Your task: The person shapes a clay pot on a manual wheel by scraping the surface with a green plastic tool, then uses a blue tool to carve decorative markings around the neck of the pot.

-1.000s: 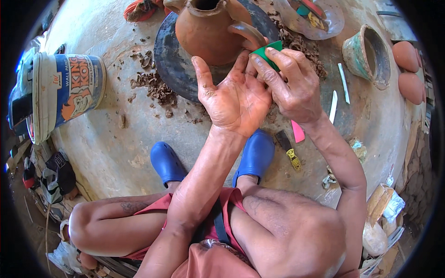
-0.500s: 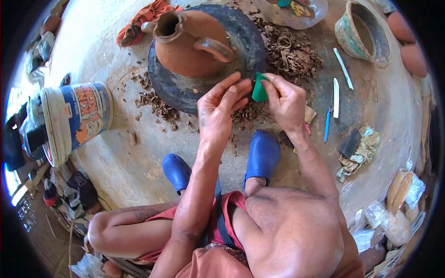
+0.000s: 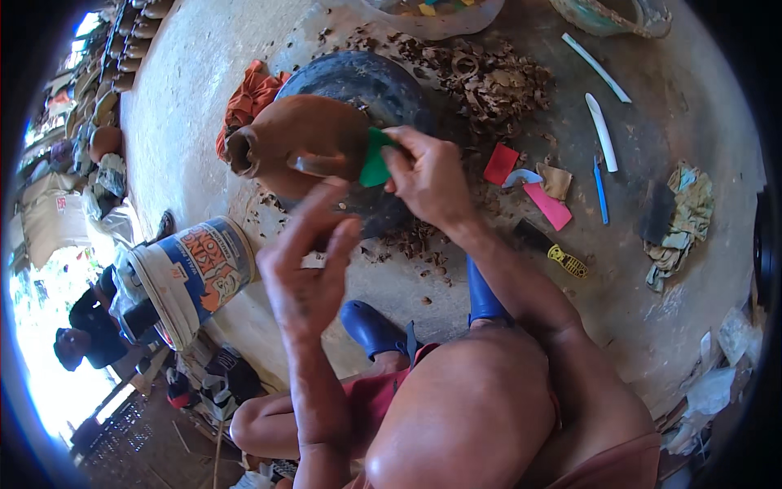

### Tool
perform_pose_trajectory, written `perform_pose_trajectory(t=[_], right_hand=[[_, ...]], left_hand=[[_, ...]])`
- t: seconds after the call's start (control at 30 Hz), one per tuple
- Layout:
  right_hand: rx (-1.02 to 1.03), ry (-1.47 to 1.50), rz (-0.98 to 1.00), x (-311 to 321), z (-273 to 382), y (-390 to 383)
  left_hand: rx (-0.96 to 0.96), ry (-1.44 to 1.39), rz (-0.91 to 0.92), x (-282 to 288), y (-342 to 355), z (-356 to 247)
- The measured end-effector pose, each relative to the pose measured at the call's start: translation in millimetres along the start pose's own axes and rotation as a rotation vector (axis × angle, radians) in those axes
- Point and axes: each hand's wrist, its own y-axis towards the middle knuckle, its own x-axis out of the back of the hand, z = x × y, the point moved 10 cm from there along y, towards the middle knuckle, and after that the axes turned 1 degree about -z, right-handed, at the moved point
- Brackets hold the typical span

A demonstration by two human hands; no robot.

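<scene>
The right hand [image 3: 428, 175] pinches a flat, flexible green scraper [image 3: 375, 160] between thumb and fingers, its sheet set against the near end of a rounded reddish-brown clay jug [image 3: 314, 130]; whether its edge touches the clay is hidden. The jug rests on a dark round disc [image 3: 362, 77], its narrow neck pointing away from the right fingers. The left hand [image 3: 309, 265], blurred, has loosely bent fingers with nothing visible in them; they reach just beside the jug's looped clay handle [image 3: 320, 165], and I cannot tell whether they touch it.

The jug's mouth shows a dark opening, with its inside out of sight. A translucent shallow plastic basin [image 3: 440, 31] beyond the disc contains small coloured pieces, some yellow and green. A greenish round tub [image 3: 580, 16] is cut off by the upper edge, so its contents cannot be told. A white-and-blue plastic bucket [image 3: 183, 301] leans left of the disc, its contents unclear.
</scene>
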Motion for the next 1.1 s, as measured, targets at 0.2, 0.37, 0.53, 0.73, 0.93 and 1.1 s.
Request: perform_pose_trajectory(t=[0.2, 0.37, 0.53, 0.73, 0.93, 1.1], right_hand=[[0.021, 0.099, 0.067, -29.3, 15.9, -9.7], [0.094, 0.172, 0.01, -32.5, 28.4, -16.7], [0.196, 0.103, -0.053, -21.6, 53.8, -27.1], [0.321, 0.239, 0.101, -21.9, 89.3, -37.1], [0.39, 0.212, 0.228, -10.4, 73.7, -52.3], [-0.181, 0.215, 0.061, -14.3, -24.6, -43.2]], left_hand=[[0.195, 0.338, -0.007, 25.1, 37.2, 10.5], [0.185, 0.276, 0.042, 6.4, 45.1, 29.3], [0.249, 0.164, 0.02, 6.2, 39.7, 39.7], [0.277, 0.028, 0.135, 23.3, 31.8, 54.3], [0.12, 0.058, 0.095, 37.0, 11.5, 26.6], [-0.012, 0.205, 0.399, -6.2, 0.5, 21.3]])
